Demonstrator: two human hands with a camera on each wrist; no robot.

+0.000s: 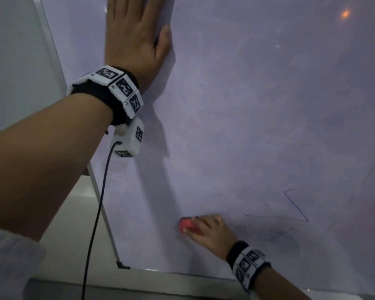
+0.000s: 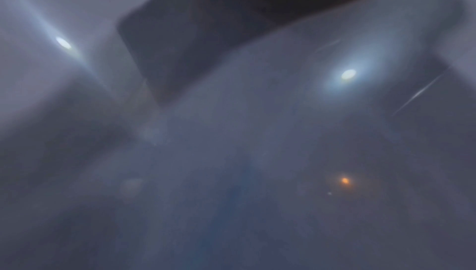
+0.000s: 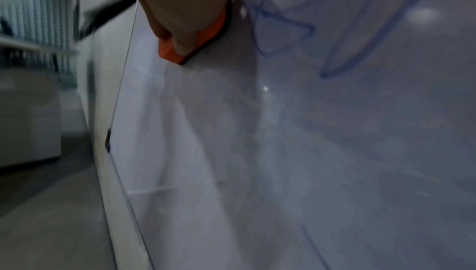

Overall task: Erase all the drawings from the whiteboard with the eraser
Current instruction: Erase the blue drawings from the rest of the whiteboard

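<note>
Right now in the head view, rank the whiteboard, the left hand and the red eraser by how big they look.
1. whiteboard, fills most of the view
2. left hand, nearer the camera, which enlarges it
3. red eraser

The eraser [image 1: 187, 225] lies on the whiteboard [image 1: 258, 105], left of the drawings [image 1: 294, 207].

Head view down along the whiteboard [image 1: 247, 126]; both wrist views close against its surface.

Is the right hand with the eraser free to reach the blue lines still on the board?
Probably yes: the right hand holds the eraser on the whiteboard, and nothing lies between it and the blue lines.
</note>
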